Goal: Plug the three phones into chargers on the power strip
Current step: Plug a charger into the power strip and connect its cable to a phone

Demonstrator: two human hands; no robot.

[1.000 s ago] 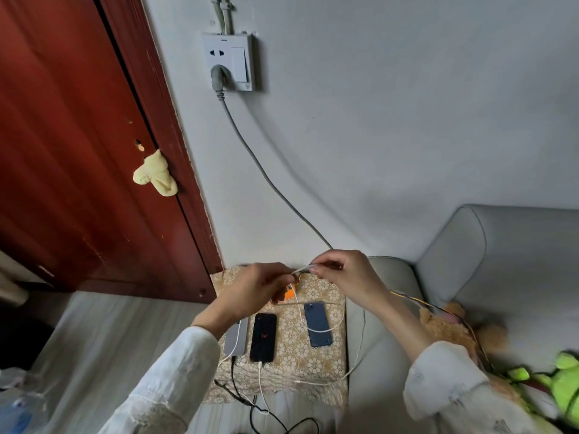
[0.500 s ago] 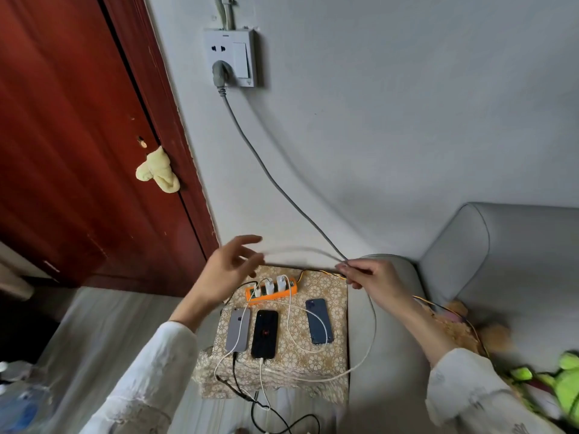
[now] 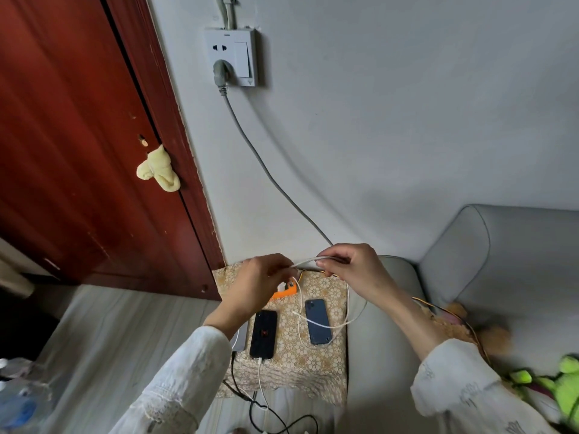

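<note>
Head view: both hands' pinch grip [image 3: 305, 265] on white cable [image 3: 326, 324].

- Red door [image 3: 78, 136], a yellow cloth [image 3: 159, 169] on it.
- Wall socket [image 3: 232, 56], grey plug in.
- Grey sofa [image 3: 507, 264].
- Green toy [image 3: 560, 386] on the sofa.

Both arms are extended forward and downward, each covered to the wrist by a white sleeve. The left hand [image 3: 257, 285] is held with its back turned toward the camera, its fingers curled inward (the fingertips themselves are hidden behind the knuckles). The right hand [image 3: 354, 267] is raised slightly higher, its thumb and fingers [image 3: 327, 262] drawn together in a pinch. The two hands are brought close to one another, nearly touching, with the forearms angled inward toward each other.
</note>
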